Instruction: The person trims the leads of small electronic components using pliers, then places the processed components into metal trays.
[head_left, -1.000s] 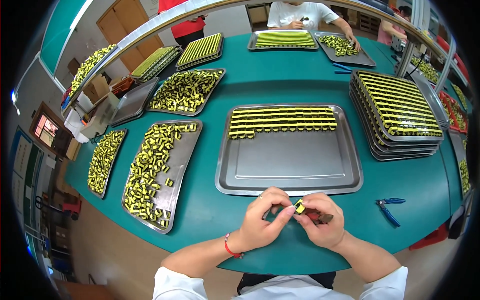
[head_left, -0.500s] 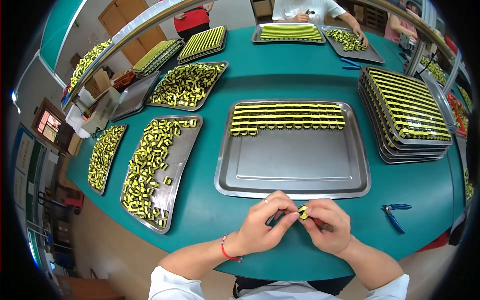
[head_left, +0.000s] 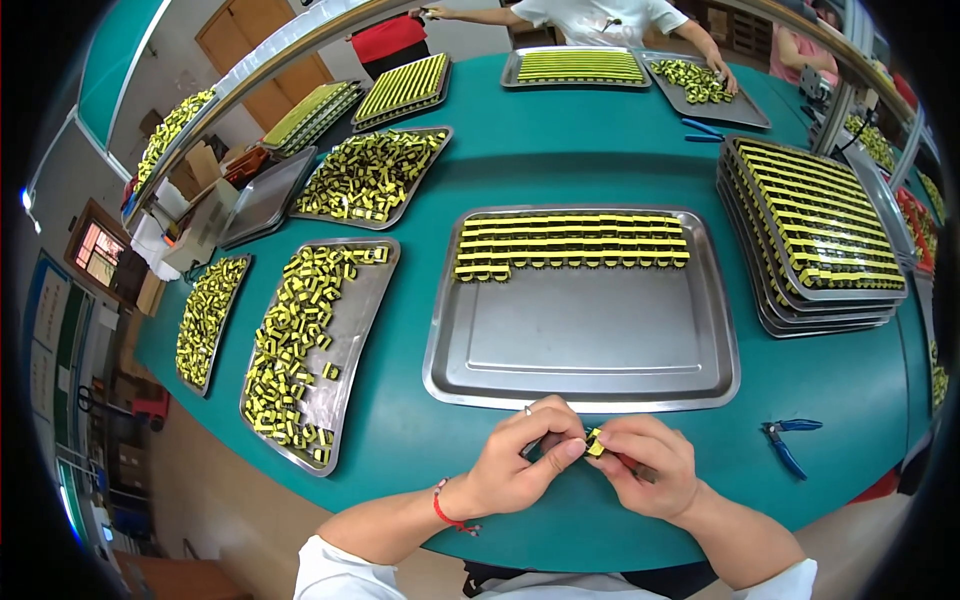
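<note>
Between my fingertips, just in front of the near edge of a metal tray (head_left: pixel 580 345), is a small yellow-and-black block-shaped component (head_left: pixel 595 443). My right hand (head_left: pixel 648 465) pinches it between thumb and fingers. My left hand (head_left: pixel 530 455) is closed too, its thumb and fingertips against the component's left side. Something dark shows within the curled fingers of each hand, too hidden to name. Inside the tray, like components (head_left: pixel 570 240) stand in tight rows along the far side, with a short row begun at the left.
Left of me, trays hold loose components (head_left: pixel 290 350) and a heap (head_left: pixel 365 175). Stacked filled trays (head_left: pixel 815 220) stand at the right. Blue-handled cutters (head_left: pixel 787 445) lie near my right hand; another blue-handled tool (head_left: pixel 703 131) lies farther back. Across the table, a person (head_left: pixel 600 20) reaches into a tray.
My hands have shifted slightly down and left, still together at the component, which has turned a little. The person across the table now stretches one arm out to the left.
</note>
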